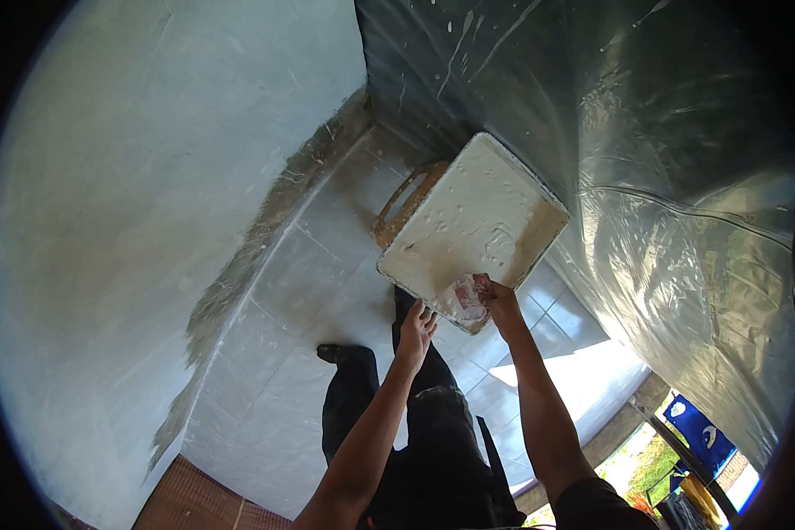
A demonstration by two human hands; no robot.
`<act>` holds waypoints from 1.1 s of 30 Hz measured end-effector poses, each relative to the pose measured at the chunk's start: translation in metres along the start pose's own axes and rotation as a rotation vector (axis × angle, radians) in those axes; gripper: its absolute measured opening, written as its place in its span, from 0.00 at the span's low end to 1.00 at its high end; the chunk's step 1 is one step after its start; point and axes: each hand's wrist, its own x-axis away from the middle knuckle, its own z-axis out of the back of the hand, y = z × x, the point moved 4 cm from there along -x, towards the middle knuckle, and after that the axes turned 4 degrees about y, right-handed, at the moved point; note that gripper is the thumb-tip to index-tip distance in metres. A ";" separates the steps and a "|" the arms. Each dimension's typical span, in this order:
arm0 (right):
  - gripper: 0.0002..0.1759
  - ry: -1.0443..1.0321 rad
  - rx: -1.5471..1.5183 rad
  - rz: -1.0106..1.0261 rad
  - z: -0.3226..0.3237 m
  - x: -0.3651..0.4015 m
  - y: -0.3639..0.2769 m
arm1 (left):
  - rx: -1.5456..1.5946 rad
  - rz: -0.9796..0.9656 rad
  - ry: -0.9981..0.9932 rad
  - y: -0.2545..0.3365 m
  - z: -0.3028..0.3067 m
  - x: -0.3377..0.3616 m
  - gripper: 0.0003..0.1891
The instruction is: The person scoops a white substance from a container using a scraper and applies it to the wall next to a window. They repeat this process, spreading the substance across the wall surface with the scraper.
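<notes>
A rectangular tray (468, 221) with a pale, creamy white mix lies at a slant on a brown stool-like support. My right hand (502, 309) is closed on a small reddish, white-smeared piece (471, 295) at the tray's near corner, over the mix. The exact kind of this piece does not show under the smears. My left hand (417, 330) is loosely curled with its fingers apart, fingertips right at the outside of the tray's near rim.
Brown wooden support (399, 205) shows beside the tray. A pale coated wall (141, 203) with a rough grey lower band (238, 274) rises on the left. Splashed plastic sheeting (645, 132) hangs on the right. My legs (349, 389) stand on grey floor tiles (274, 353).
</notes>
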 end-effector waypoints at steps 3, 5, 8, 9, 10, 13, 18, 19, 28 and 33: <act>0.23 0.004 -0.216 -0.122 0.009 0.005 0.002 | -0.035 -0.010 0.009 -0.002 0.003 0.000 0.47; 0.26 -0.054 -0.601 -0.112 0.009 0.017 -0.009 | -0.081 -0.025 0.050 -0.002 0.005 0.001 0.48; 0.30 -0.195 -0.740 -0.026 0.015 0.024 -0.009 | -0.198 -0.062 0.097 0.016 -0.008 0.020 0.50; 0.30 -0.204 -0.743 -0.001 0.018 0.030 -0.016 | -0.267 -0.076 0.114 0.026 -0.012 0.029 0.50; 0.32 -0.219 -0.799 0.044 0.019 0.038 -0.024 | -0.306 -0.036 0.109 0.032 -0.005 0.023 0.48; 0.33 -0.265 -0.900 0.120 0.022 0.063 -0.047 | -0.380 -0.188 0.141 0.056 -0.018 0.053 0.45; 0.33 -0.340 -1.054 0.216 0.000 0.109 -0.124 | -0.544 -0.658 0.110 0.129 -0.023 0.105 0.38; 0.33 -0.399 -1.055 0.243 -0.015 0.117 -0.145 | -0.677 -0.717 0.129 0.156 -0.033 0.138 0.39; 0.24 -0.626 -0.890 0.609 -0.177 0.191 -0.387 | -1.531 -1.710 0.674 0.344 -0.024 0.412 0.40; 0.20 -0.454 -0.562 1.255 -0.266 0.320 -0.567 | -1.805 -1.884 0.998 0.409 0.024 0.513 0.37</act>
